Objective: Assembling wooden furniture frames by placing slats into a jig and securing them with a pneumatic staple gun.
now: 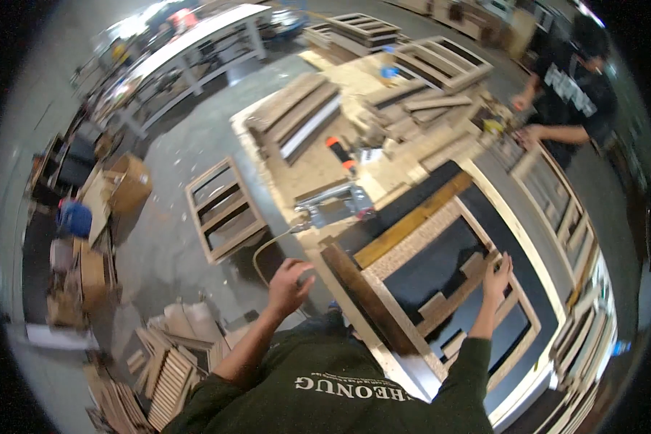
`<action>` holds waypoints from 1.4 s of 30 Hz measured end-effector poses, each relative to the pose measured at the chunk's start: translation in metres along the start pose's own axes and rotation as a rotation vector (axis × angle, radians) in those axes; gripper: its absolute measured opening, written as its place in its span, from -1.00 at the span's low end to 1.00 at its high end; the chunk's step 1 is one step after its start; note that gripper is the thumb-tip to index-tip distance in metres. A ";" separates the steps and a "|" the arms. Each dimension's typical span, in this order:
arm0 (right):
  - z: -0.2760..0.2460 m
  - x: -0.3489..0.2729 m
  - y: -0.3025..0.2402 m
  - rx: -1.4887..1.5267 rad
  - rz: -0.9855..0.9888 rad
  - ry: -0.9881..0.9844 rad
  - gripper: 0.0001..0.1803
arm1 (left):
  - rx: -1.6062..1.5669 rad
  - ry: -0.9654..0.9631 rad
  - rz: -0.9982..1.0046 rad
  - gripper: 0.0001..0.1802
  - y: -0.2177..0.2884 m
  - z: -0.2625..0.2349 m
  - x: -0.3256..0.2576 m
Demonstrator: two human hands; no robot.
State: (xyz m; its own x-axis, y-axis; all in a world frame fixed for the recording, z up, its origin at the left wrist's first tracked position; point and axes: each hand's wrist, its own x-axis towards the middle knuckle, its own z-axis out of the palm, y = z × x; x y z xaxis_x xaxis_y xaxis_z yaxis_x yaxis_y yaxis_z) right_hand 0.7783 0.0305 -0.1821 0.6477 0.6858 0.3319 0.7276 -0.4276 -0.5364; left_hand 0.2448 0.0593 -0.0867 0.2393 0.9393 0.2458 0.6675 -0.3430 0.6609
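A rectangular wooden frame [378, 272] lies on the black tabletop [477, 195] in front of me. My right hand [496, 279] grips a wooden crosspiece [452, 300] of this frame at its far end. Small wooden blocks [432, 305] sit along that crosspiece. My left hand [291, 286] hangs in the air left of the table, its fingers curled; whatever may be inside them is too small to make out. Beyond it, a nail gun [333, 206] with a pale hose [262, 254] rests near the table's left edge.
Wood strips [296, 116] and an orange-and-black tool [338, 154] lie farther up the table. A co-worker [575, 90] works at the far right beside another frame [557, 210]. One more frame [226, 210] stands on the floor at left, near cardboard boxes [129, 184] and wood offcuts [170, 369].
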 end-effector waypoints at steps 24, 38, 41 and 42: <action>0.196 -0.146 -0.380 1.480 1.133 -0.695 -0.65 | -0.176 0.030 -0.200 -0.74 -0.165 -0.074 0.034; 0.248 -0.115 -0.383 0.604 1.239 -0.359 -0.58 | -0.142 -0.155 -0.232 -0.68 -0.214 -0.102 0.088; 0.262 -0.117 -0.354 1.040 1.302 -0.448 -0.85 | -0.127 -0.240 -0.251 -0.65 -0.218 -0.090 0.097; 0.265 -0.119 -0.350 1.056 1.307 -0.438 -0.85 | -0.113 -0.288 -0.272 -0.65 -0.216 -0.090 0.103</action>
State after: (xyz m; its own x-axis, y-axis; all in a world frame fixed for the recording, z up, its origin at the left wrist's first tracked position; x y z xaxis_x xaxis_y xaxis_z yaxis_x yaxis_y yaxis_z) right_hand 0.3866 0.2551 -0.2394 0.4058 0.4018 -0.8209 -0.7483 -0.3697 -0.5508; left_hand 0.0616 0.2292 -0.1404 0.2633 0.9535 -0.1468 0.6560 -0.0654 0.7519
